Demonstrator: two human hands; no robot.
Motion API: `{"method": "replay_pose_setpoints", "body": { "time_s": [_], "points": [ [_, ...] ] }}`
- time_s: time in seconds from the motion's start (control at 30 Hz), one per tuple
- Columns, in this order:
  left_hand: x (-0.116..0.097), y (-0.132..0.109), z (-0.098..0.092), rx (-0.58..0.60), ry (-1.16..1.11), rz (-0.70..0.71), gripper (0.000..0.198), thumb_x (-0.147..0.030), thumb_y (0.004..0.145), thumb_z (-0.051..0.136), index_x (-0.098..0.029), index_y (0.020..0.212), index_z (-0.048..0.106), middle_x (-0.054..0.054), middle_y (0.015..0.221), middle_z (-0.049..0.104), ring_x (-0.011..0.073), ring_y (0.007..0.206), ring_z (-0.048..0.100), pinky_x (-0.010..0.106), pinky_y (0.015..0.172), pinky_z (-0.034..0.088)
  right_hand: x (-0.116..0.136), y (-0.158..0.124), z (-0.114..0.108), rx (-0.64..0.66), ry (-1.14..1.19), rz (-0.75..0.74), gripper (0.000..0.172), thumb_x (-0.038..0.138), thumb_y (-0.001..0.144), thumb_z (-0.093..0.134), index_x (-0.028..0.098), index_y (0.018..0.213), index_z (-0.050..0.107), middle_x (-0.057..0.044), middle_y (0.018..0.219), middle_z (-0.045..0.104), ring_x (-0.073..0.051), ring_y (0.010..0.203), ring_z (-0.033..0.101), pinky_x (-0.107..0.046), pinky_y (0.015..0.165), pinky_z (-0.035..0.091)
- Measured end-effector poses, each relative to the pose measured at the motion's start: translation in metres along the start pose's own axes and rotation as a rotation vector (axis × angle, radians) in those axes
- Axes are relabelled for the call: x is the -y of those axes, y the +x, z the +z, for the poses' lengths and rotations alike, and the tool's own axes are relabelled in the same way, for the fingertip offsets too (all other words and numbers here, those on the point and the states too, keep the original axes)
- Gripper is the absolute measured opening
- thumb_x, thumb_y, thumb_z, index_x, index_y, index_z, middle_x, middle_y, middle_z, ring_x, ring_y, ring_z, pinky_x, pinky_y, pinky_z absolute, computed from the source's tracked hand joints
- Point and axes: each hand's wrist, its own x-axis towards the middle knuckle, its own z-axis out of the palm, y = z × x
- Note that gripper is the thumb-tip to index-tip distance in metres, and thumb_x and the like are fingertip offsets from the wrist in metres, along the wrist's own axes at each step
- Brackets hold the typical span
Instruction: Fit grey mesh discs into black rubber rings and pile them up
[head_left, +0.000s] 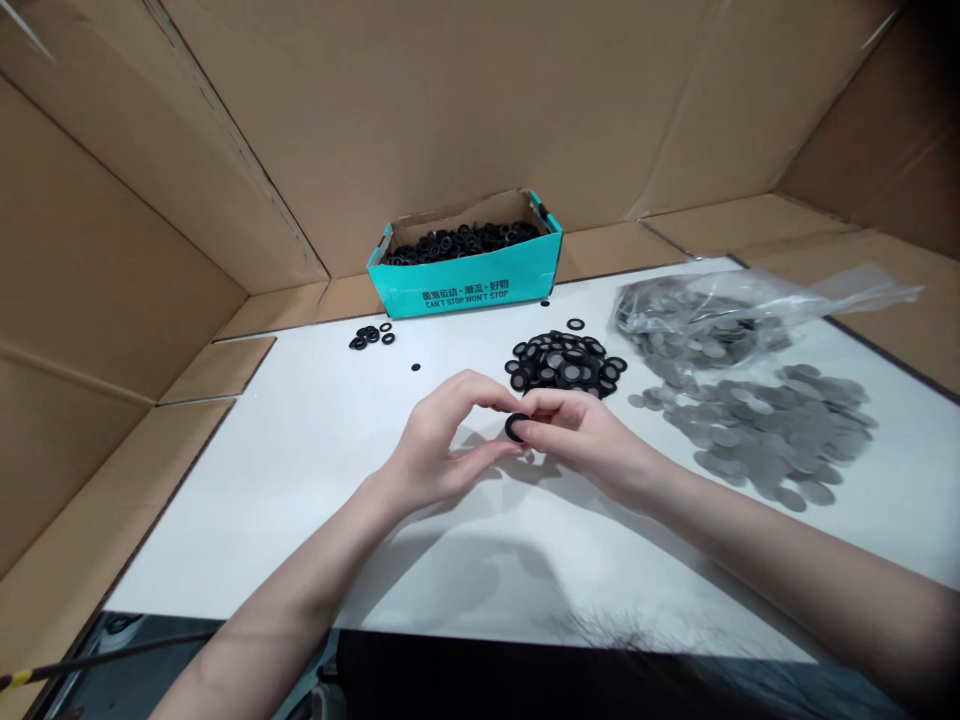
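Between my two hands, above the white table top, is a black rubber ring (514, 428). My left hand (439, 440) curves round it, thumb and fingertips at its top and bottom edges. My right hand (574, 430) presses its thumb onto the ring's face, the other fingers bent behind. Whether a mesh disc sits inside this ring is hidden by the thumb. Just beyond my hands lies a heap of black rings with grey discs in them (566, 362). Loose grey discs (765, 430) spread out to the right.
A turquoise box (469, 285) full of black rings stands at the back. A few loose rings (371, 335) lie left of it. At the back right is a clear plastic bag (697, 310) of grey discs. Cardboard walls (450, 110) surround the white table (247, 480).
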Motion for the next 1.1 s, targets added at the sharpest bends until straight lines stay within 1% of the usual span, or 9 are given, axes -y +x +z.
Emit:
{"method": "replay_pose_setpoints", "body": {
  "time_s": [0.17, 0.3, 0.4, 0.53, 0.7, 0.8, 0.93, 1.03, 1.1],
  "points": [
    [0.0009, -0.002, 0.0015, -0.001, -0.006, -0.029, 0.026, -0.02, 0.086, 0.073, -0.02, 0.107, 0.058, 0.005, 0.095, 0.069, 0.0166, 0.087, 0.068, 0.029, 0.078, 0.056, 0.0024, 0.0002, 0.0003, -0.012, -0.047, 0.001, 0.032, 0.046, 0.072, 0.075, 0.017, 0.076, 0.062, 0.003, 0.062, 0.054, -0.009, 0.055, 0.044, -0.024, 0.05, 0.029],
    [0.0005, -0.0027, 0.0004, 0.012, 0.014, -0.031, 0.021, -0.017, 0.088, 0.069, -0.02, 0.106, 0.058, 0.005, 0.096, 0.07, 0.017, 0.088, 0.069, 0.03, 0.078, 0.057, 0.0012, 0.0006, 0.0001, -0.007, -0.08, -0.025, 0.03, 0.045, 0.074, 0.073, 0.018, 0.078, 0.062, 0.002, 0.064, 0.056, -0.01, 0.058, 0.048, -0.025, 0.053, 0.033],
    [0.0, -0.0018, -0.0004, 0.017, 0.037, -0.019, 0.023, -0.016, 0.088, 0.068, -0.02, 0.108, 0.058, 0.005, 0.098, 0.07, 0.0167, 0.089, 0.068, 0.029, 0.079, 0.057, -0.0001, 0.0011, 0.0001, -0.014, -0.084, -0.05, 0.03, 0.046, 0.076, 0.072, 0.018, 0.077, 0.061, 0.002, 0.064, 0.055, -0.01, 0.059, 0.048, -0.025, 0.054, 0.034],
    [0.0001, -0.0007, 0.001, 0.022, 0.065, 0.006, 0.032, -0.021, 0.086, 0.073, -0.02, 0.113, 0.057, 0.006, 0.102, 0.07, 0.0173, 0.092, 0.068, 0.029, 0.081, 0.056, -0.0009, 0.0013, 0.0006, -0.015, -0.066, -0.051, 0.029, 0.045, 0.078, 0.071, 0.018, 0.079, 0.06, 0.002, 0.067, 0.056, -0.01, 0.059, 0.047, -0.024, 0.054, 0.034],
    [0.0003, -0.0007, 0.0027, 0.027, 0.105, 0.028, 0.026, -0.02, 0.088, 0.069, -0.021, 0.111, 0.057, 0.005, 0.099, 0.07, 0.0168, 0.088, 0.066, 0.029, 0.079, 0.055, -0.0012, 0.002, 0.0009, 0.006, -0.104, -0.045, 0.029, 0.044, 0.079, 0.07, 0.018, 0.08, 0.059, 0.003, 0.069, 0.054, -0.01, 0.061, 0.047, -0.024, 0.055, 0.034],
    [0.0006, -0.001, 0.002, 0.04, 0.1, 0.033, 0.027, -0.019, 0.088, 0.069, -0.02, 0.113, 0.057, 0.006, 0.1, 0.071, 0.017, 0.089, 0.067, 0.029, 0.079, 0.055, -0.0006, 0.0025, -0.0001, 0.019, -0.123, -0.05, 0.028, 0.044, 0.079, 0.069, 0.018, 0.079, 0.058, 0.003, 0.068, 0.052, -0.01, 0.06, 0.046, -0.024, 0.054, 0.033],
    [0.0022, -0.0021, 0.0014, 0.059, 0.105, 0.027, 0.024, -0.011, 0.091, 0.062, -0.02, 0.113, 0.059, 0.005, 0.099, 0.072, 0.0161, 0.088, 0.066, 0.029, 0.078, 0.055, 0.001, 0.0028, -0.0016, 0.028, -0.13, -0.059, 0.026, 0.041, 0.08, 0.068, 0.018, 0.076, 0.057, 0.002, 0.069, 0.054, -0.011, 0.062, 0.048, -0.025, 0.056, 0.035],
    [0.0034, -0.0028, 0.0015, 0.058, 0.111, 0.021, 0.025, -0.006, 0.092, 0.056, -0.02, 0.113, 0.06, 0.004, 0.095, 0.072, 0.0155, 0.086, 0.065, 0.028, 0.077, 0.055, 0.0012, 0.003, -0.0017, 0.028, -0.125, -0.061, 0.026, 0.042, 0.08, 0.067, 0.019, 0.076, 0.057, 0.002, 0.069, 0.055, -0.011, 0.063, 0.049, -0.025, 0.058, 0.037],
    [0.0036, -0.0027, 0.0015, 0.063, 0.117, 0.021, 0.024, -0.01, 0.093, 0.057, -0.02, 0.115, 0.06, 0.004, 0.096, 0.072, 0.0162, 0.088, 0.066, 0.029, 0.077, 0.055, 0.0008, 0.003, -0.0012, 0.022, -0.133, -0.054, 0.027, 0.044, 0.08, 0.066, 0.019, 0.078, 0.057, 0.002, 0.067, 0.053, -0.011, 0.062, 0.048, -0.025, 0.057, 0.036]
  ]
}}
